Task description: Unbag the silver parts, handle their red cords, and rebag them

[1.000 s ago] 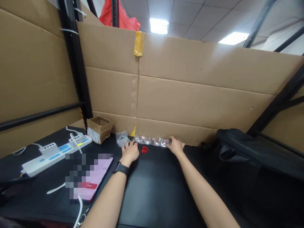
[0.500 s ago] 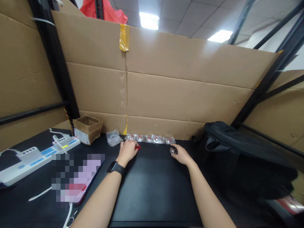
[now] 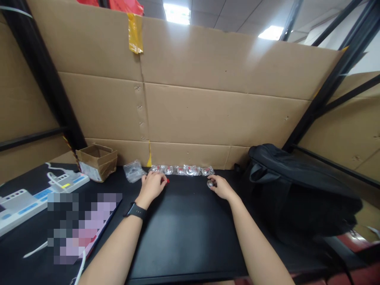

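My left hand point(image 3: 152, 186), with a dark watch on its wrist, has its fingers closed around a small red piece point(image 3: 168, 181); most of that piece is hidden. To the right, my right hand point(image 3: 221, 187) grips a small round silvery piece point(image 3: 210, 183) between thumb and fingers, low over the black tabletop point(image 3: 187, 229). Just behind both hands runs a row of clear plastic packets point(image 3: 192, 170), each with a round shiny item and a bit of red inside. A clear plastic bag point(image 3: 134, 171) lies left of my left hand.
A small open cardboard box point(image 3: 99, 162) stands at the back left, near a white power strip point(image 3: 38, 200) and a partly pixelated pink-purple flat object point(image 3: 97, 217). A black bag point(image 3: 297, 190) takes up the right side. A cardboard wall point(image 3: 190, 114) closes off the back.
The view has shifted, so everything sits a little further left and higher. Around the round piece, my right fingers have changed position slightly. Both hands still hold their pieces.
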Available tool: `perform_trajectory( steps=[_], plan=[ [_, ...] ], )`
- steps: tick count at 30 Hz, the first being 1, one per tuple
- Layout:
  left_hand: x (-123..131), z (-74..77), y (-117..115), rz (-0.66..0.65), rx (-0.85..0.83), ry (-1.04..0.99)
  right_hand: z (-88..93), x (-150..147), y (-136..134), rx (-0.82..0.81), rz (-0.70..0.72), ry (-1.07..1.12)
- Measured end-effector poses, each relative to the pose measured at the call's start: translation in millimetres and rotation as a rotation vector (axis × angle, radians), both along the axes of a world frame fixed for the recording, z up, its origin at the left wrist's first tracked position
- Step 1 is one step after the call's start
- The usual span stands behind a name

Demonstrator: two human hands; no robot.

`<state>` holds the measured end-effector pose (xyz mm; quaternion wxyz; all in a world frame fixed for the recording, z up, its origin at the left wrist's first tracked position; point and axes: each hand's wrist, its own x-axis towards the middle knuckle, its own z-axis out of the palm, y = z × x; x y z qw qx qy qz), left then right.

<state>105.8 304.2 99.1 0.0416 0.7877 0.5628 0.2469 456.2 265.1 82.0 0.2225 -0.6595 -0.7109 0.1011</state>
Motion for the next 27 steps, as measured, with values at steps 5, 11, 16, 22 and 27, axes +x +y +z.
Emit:
perform_trajectory(
  steps=[5, 11, 16, 22, 27],
  plan=[
    [2.6, 7.5, -3.8, -0.030, 0.041, -0.053, 7.7, 0.6, -1.4, 0.063, 0.025, 0.206],
    [23.6, 12.5, -15.1, -0.258, -0.061, -0.364, 22.8, -30.8, -7.6, 0.160, 0.161, 0.609],
    [51.7, -1.0, -23.2, -0.393, -0.277, -0.734, 22.8, -72.7, -15.5, 0.140, 0.322, 0.747],
    [61.6, -10.5, -24.9, -0.402, -0.490, -0.964, 21.8, -90.3, -22.0, 0.090, 0.442, 0.893],
    [60.8, -9.2, -25.4, -0.427, -0.511, -0.942, 22.4, -95.5, -23.8, 0.094, 0.462, 0.879]
  ],
)
